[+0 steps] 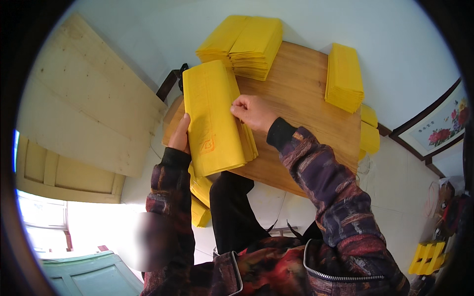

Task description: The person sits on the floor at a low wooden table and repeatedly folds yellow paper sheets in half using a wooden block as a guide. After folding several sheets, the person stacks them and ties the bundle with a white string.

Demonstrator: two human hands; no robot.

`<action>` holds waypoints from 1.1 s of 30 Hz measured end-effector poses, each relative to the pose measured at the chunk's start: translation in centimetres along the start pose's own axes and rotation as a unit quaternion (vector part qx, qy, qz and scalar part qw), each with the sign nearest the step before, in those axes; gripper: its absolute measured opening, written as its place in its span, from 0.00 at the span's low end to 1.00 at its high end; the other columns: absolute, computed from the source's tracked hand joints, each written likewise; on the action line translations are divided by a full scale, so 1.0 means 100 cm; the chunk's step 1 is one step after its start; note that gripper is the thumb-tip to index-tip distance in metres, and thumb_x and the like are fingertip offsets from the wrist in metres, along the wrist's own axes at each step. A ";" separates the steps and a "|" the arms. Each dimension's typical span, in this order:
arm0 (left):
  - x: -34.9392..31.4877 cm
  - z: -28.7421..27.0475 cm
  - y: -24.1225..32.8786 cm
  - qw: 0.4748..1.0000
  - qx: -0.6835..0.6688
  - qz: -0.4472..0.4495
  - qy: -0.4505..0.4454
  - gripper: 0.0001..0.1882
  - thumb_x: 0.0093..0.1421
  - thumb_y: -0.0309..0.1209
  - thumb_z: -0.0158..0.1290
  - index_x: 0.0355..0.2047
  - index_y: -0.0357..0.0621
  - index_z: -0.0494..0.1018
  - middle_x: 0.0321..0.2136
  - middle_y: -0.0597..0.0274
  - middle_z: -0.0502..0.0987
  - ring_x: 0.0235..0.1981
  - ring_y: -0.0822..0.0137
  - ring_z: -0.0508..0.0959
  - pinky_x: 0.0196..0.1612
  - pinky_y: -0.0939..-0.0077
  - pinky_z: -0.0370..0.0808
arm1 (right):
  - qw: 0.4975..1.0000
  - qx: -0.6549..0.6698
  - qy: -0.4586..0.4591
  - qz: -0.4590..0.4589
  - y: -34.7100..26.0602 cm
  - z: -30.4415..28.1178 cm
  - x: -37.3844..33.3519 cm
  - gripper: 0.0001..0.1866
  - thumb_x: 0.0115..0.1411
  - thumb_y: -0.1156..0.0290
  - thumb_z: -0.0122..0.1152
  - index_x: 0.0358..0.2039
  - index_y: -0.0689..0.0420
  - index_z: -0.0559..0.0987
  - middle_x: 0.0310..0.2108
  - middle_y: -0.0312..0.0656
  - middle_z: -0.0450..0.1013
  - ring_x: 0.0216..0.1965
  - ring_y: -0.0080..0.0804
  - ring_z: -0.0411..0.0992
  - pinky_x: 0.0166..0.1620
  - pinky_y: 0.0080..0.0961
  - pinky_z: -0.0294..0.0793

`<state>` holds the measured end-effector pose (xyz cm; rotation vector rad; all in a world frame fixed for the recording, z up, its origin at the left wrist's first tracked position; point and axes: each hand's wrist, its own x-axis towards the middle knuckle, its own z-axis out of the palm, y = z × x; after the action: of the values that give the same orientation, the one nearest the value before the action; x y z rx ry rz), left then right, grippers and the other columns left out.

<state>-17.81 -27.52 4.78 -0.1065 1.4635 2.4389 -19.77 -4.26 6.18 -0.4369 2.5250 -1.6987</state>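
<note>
Fingers at yellow bundle — right edge, open tabletop beyond

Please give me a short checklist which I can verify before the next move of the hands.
1. Left hand holds the left edge of the yellow bundle: ok.
2. Right hand is at the bundle's right edge: ok.
3. Right fingers pinch a layer: cannot tell.
4. Layers lie even at the bundle's lower right: not ok, they are spread apart.
5. Right-hand yellow stack sits fully on the wooden table: cannot tell, it is at the edge.
</note>
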 end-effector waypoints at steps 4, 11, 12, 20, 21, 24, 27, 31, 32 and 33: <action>0.004 -0.002 0.000 0.998 0.069 0.006 0.016 0.26 0.65 0.45 0.37 0.58 0.42 0.55 0.50 0.58 0.67 0.45 0.68 0.73 0.45 0.74 0.73 | 0.998 0.018 0.050 -0.031 -0.002 0.012 -0.007 0.13 0.57 0.65 0.55 0.30 0.66 0.74 0.22 0.42 0.72 0.24 0.27 0.69 0.29 0.24 0.68; 0.012 0.002 0.005 0.994 0.112 -0.014 0.003 0.27 0.65 0.46 0.34 0.59 0.43 0.53 0.53 0.58 0.65 0.51 0.67 0.69 0.52 0.73 0.67 | 0.996 0.024 0.079 -0.017 -0.010 0.014 -0.004 0.15 0.56 0.64 0.56 0.28 0.67 0.74 0.22 0.47 0.72 0.22 0.32 0.69 0.28 0.27 0.69; 0.012 0.004 0.005 0.995 0.103 -0.014 0.001 0.27 0.65 0.46 0.34 0.59 0.43 0.53 0.53 0.58 0.65 0.50 0.67 0.69 0.52 0.73 0.67 | 0.996 0.030 0.080 -0.015 -0.009 0.013 -0.002 0.15 0.56 0.64 0.56 0.28 0.67 0.73 0.21 0.47 0.72 0.22 0.32 0.69 0.28 0.27 0.69; 0.014 0.003 0.005 0.997 0.045 -0.041 0.038 0.29 0.63 0.50 0.39 0.53 0.39 0.60 0.46 0.55 0.72 0.41 0.65 0.76 0.42 0.71 0.76 | 0.984 0.144 0.102 0.022 0.050 0.014 0.002 0.19 0.59 0.60 0.54 0.36 0.66 0.72 0.31 0.46 0.73 0.31 0.30 0.70 0.36 0.24 0.69; 0.014 0.001 0.004 0.998 0.017 -0.051 0.018 0.29 0.63 0.50 0.40 0.53 0.39 0.60 0.46 0.55 0.72 0.42 0.65 0.76 0.43 0.70 0.76 | 0.986 0.131 0.088 0.048 0.059 0.011 0.004 0.20 0.59 0.59 0.53 0.37 0.66 0.72 0.33 0.47 0.73 0.33 0.31 0.70 0.37 0.24 0.69; 0.019 -0.005 0.003 0.997 0.042 -0.062 0.008 0.29 0.62 0.49 0.42 0.54 0.39 0.59 0.46 0.54 0.72 0.42 0.65 0.76 0.43 0.70 0.76 | 0.985 0.128 0.052 0.105 0.073 0.007 0.010 0.26 0.59 0.53 0.51 0.39 0.69 0.72 0.34 0.52 0.73 0.37 0.38 0.71 0.42 0.28 0.68; 0.025 -0.009 -0.001 0.996 0.061 -0.067 -0.018 0.29 0.61 0.48 0.44 0.55 0.40 0.59 0.46 0.54 0.71 0.43 0.65 0.76 0.44 0.71 0.76 | 0.984 0.110 -0.014 0.140 0.074 0.001 0.022 0.30 0.57 0.50 0.51 0.39 0.72 0.72 0.34 0.59 0.72 0.38 0.47 0.72 0.41 0.35 0.70; 0.031 -0.010 -0.006 0.994 0.069 -0.085 0.008 0.29 0.61 0.45 0.46 0.55 0.39 0.58 0.47 0.55 0.70 0.43 0.66 0.74 0.45 0.73 0.74 | 0.987 0.080 -0.004 0.142 0.075 0.013 0.029 0.29 0.57 0.51 0.50 0.38 0.71 0.72 0.35 0.62 0.71 0.40 0.53 0.70 0.43 0.36 0.69; 0.033 -0.008 -0.007 0.994 0.082 -0.078 0.008 0.29 0.61 0.46 0.46 0.55 0.39 0.59 0.47 0.55 0.71 0.43 0.65 0.75 0.45 0.72 0.74 | 0.989 0.086 0.016 0.123 0.077 0.019 0.029 0.28 0.57 0.52 0.50 0.38 0.70 0.72 0.35 0.62 0.71 0.40 0.54 0.70 0.44 0.37 0.68; 0.035 -0.007 -0.009 0.994 0.077 -0.081 -0.003 0.29 0.61 0.47 0.45 0.55 0.39 0.59 0.47 0.54 0.71 0.43 0.65 0.75 0.44 0.71 0.75 | 0.987 0.087 0.034 0.128 0.079 0.024 0.029 0.27 0.57 0.52 0.50 0.39 0.70 0.72 0.36 0.62 0.71 0.40 0.54 0.70 0.44 0.37 0.68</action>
<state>-20.92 -26.96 2.95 -0.1756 1.5695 2.1898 -23.62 -4.48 -1.66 -0.0383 2.3273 -1.8368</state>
